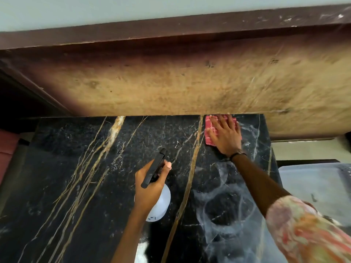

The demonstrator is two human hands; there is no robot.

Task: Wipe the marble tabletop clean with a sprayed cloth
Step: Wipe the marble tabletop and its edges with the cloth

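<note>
The black marble tabletop point(95, 168) has gold and white veins. Pale wet swirl marks cover its right part. My right hand point(226, 135) lies flat, fingers spread, pressing a red cloth point(209, 128) onto the far right corner of the marble, against the wooden panel. My left hand point(150, 188) is held above the middle of the table, gripping a spray bottle point(160, 205) with a white body and a black trigger head that points away from me.
A worn wooden panel point(190, 82) rises along the table's far edge. A pale plastic-covered surface point(313, 186) lies beyond the right edge. A reddish seat point(7, 147) shows at the left edge.
</note>
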